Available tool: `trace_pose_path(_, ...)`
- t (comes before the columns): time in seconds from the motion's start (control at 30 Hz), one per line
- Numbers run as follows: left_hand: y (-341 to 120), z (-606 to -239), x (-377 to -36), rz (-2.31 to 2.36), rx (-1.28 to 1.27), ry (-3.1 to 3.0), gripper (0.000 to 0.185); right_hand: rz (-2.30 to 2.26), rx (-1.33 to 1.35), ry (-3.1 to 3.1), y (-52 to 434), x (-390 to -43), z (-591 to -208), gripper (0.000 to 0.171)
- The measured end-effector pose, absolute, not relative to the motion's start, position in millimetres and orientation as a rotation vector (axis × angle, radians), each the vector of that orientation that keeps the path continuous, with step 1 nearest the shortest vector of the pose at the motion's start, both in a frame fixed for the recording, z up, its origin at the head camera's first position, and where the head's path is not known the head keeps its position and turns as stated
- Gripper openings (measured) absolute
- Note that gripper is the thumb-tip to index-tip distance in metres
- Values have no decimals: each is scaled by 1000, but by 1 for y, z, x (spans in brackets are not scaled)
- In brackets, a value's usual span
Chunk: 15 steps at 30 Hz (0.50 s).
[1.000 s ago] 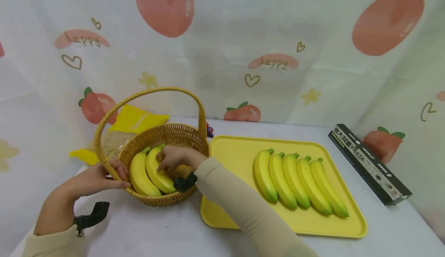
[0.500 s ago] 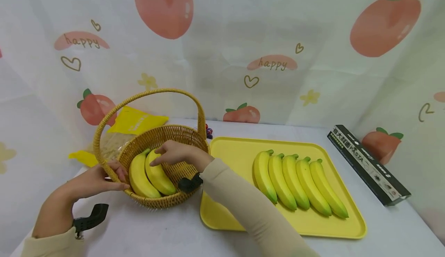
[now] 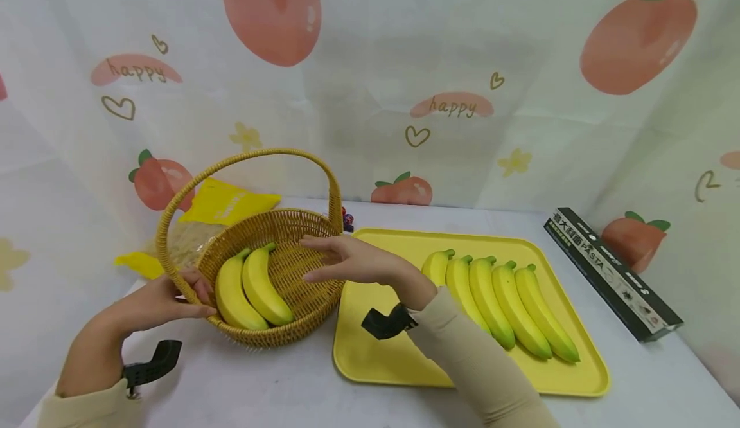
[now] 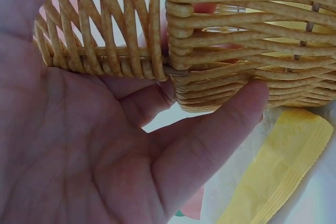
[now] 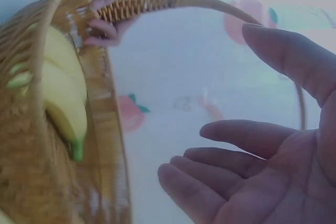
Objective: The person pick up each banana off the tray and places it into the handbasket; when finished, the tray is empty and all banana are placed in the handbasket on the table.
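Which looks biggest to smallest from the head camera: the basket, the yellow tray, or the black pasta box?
1. yellow tray
2. basket, nearly as large counting its handle
3. black pasta box, though it lies farther off, so unsure

Right hand (image 5: 273,171) open, palm up, holding nothing; wicker basket (image 5: 105,129) at left with two bananas (image 5: 60,90); left hand (image 5: 113,3) grips handle base.

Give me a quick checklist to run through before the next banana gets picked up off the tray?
1. Right hand free: ok, open and holding nothing.
2. Basket steadied: ok, left hand grips its rim.
3. Room in basket: ok, two bananas lie at its left side, bare weave beside them.
4. Bananas on the tray within reach: ok, a row lies just beside the right forearm.
5. Tray clear of basket: cannot tell, the edges look very close.
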<state>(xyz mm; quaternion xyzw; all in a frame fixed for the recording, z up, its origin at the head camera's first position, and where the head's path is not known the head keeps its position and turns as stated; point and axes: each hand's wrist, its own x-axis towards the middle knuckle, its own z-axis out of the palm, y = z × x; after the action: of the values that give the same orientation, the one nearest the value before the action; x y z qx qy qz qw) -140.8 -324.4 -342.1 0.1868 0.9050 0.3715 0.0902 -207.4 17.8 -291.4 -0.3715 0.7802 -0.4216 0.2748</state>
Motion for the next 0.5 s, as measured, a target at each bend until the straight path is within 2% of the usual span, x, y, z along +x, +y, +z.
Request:
trace_pose_path(0.2,-324,-342,-140,1087,528,2696,13,-1242,-1028,2150,58,-203,-301,69)
trace_pose_path(0.5,-323,-343,-140,1095,524,2695,14,-1360,-869,2239,114,-194,-324,74)
